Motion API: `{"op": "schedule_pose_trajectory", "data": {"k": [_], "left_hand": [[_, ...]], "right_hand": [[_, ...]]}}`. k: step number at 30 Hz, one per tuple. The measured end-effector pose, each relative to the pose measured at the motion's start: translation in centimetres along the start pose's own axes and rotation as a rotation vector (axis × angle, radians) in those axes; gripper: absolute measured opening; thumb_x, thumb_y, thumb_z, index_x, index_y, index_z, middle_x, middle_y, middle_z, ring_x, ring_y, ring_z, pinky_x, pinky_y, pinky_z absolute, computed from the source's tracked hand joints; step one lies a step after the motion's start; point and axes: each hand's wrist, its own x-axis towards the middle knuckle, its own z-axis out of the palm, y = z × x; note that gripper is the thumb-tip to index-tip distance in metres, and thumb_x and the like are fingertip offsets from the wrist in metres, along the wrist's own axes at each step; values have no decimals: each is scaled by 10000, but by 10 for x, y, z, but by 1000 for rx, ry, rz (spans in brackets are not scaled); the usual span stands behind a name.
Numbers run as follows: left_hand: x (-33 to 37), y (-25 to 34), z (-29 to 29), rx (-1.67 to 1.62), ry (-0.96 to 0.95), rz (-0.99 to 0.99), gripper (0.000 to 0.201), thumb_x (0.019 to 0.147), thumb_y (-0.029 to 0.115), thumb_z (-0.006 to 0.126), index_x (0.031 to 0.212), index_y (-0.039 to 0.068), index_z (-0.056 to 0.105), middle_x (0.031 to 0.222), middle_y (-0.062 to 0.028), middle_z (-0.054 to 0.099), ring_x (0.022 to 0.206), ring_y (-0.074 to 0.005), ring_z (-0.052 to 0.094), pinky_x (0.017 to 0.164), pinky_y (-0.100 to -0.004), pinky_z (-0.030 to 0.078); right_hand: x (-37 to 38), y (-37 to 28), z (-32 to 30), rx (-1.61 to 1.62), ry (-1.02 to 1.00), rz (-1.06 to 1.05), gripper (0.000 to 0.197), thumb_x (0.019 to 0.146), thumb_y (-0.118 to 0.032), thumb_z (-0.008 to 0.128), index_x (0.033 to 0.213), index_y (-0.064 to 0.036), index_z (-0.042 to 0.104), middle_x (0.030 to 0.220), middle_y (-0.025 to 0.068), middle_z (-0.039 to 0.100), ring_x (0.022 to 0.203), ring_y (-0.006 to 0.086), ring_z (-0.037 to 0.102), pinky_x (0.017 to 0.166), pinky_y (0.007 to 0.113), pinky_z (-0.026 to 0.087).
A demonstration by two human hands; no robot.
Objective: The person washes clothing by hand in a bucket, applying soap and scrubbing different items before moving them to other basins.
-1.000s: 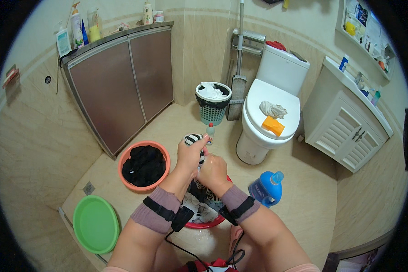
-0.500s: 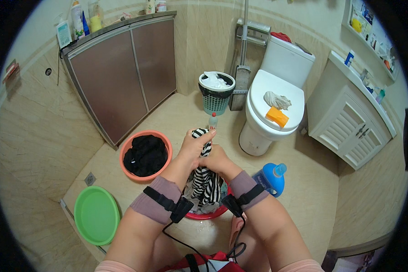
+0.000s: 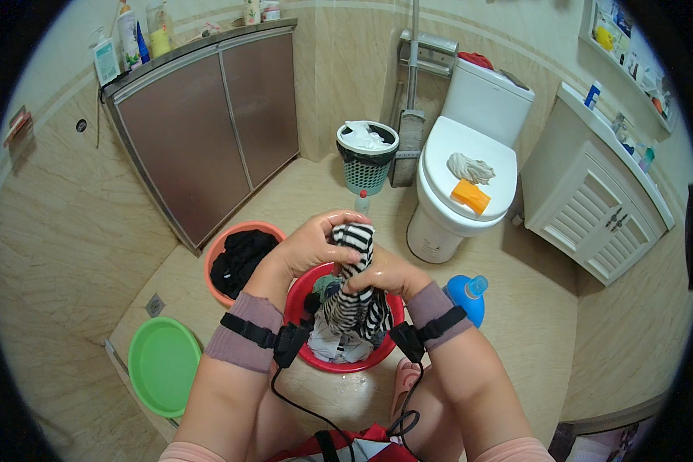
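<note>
A wet-looking black-and-white striped garment [image 3: 352, 304] is bunched up between my two hands. My left hand [image 3: 323, 242] has its fingers wrapped round the upper end. Lower down on the right side, my right hand [image 3: 385, 273] is closed on the same cloth, thumb across its front. The garment's lower part hangs into a red basin [image 3: 294, 304], over white, grey-green and dark clothes [image 3: 333, 344]. Just beyond my hands stands a small clear bottle with a red cap [image 3: 362, 202], partly hidden by them.
An orange basin [image 3: 212, 266] of black clothes and a green basin [image 3: 165, 369] are on my left. To my right stands a blue detergent bottle [image 3: 470, 296]. Ahead are a waste bin [image 3: 366, 173] and a toilet [image 3: 439, 208] with a cloth and an orange packet on its lid.
My hands have moved apart a little and lie more to the sides of the striped garment, which is now gathered rather than stretched upward. More of the red basin shows.
</note>
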Motion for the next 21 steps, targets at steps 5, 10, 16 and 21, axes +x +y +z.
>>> {"op": "schedule_pose_trajectory", "data": {"k": [5, 10, 16, 21], "left_hand": [[2, -3, 4, 127, -96, -71, 397, 686, 92, 794, 1046, 58, 629, 958, -10, 620, 841, -83, 577, 727, -255, 495], [4, -5, 26, -15, -31, 74, 235, 710, 63, 738, 867, 84, 565, 1042, -109, 655, 942, -170, 612, 873, -305, 474], [-1, -1, 36, -114, 2, 175, 187, 786, 43, 690, 837, 69, 511, 1021, -162, 662, 945, -234, 647, 877, -365, 510], [-4, 9, 46, -143, 203, 129, 190, 866, 57, 625, 1053, 40, 600, 799, -71, 640, 682, -111, 626, 632, -240, 534]], "right_hand": [[-3, -3, 9, -83, -144, 38, 444, 614, -56, 736, 1024, -36, 566, 940, 31, 593, 881, 166, 560, 805, 312, 471], [-9, -8, 5, -43, -209, 52, 392, 627, -61, 741, 985, -28, 587, 953, 46, 603, 897, 174, 569, 819, 315, 469], [-12, -18, 16, -110, -47, 84, 394, 638, -67, 758, 994, -34, 594, 957, 47, 614, 904, 163, 575, 800, 313, 483], [-2, 3, 26, 61, 182, -16, 443, 616, -25, 764, 1012, -45, 567, 959, 38, 620, 914, 144, 590, 787, 309, 501]]}}
